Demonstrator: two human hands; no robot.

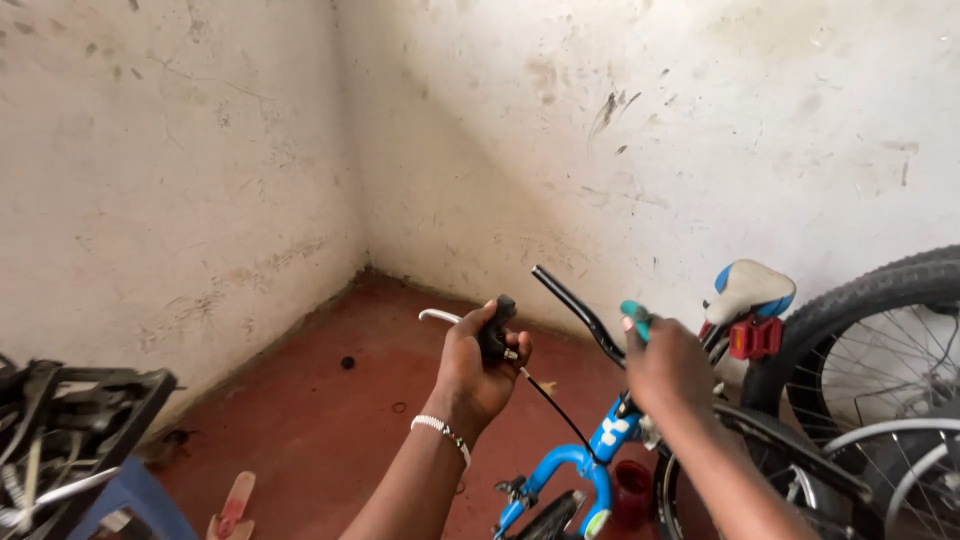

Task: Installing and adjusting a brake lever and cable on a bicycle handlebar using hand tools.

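Both hands on a small blue bike's handlebar.
Left hand [480, 365] fingers clamp the black grip [496, 330]; right hand [662, 365] fingers clamp the teal grip [636, 320], bar running across between them.

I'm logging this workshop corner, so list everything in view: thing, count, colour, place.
small bicycle: one, blue frame, bottom centre
handlebar: one, black, centre
brake lever: one, black with cable, in left hand
saddle: one, white and blue, right
large wheel: one, black tyre, right edge
crate: one, black, bottom left
sandal: one, pink, on the floor
left hand: gripping the lever
right hand: on a teal grip
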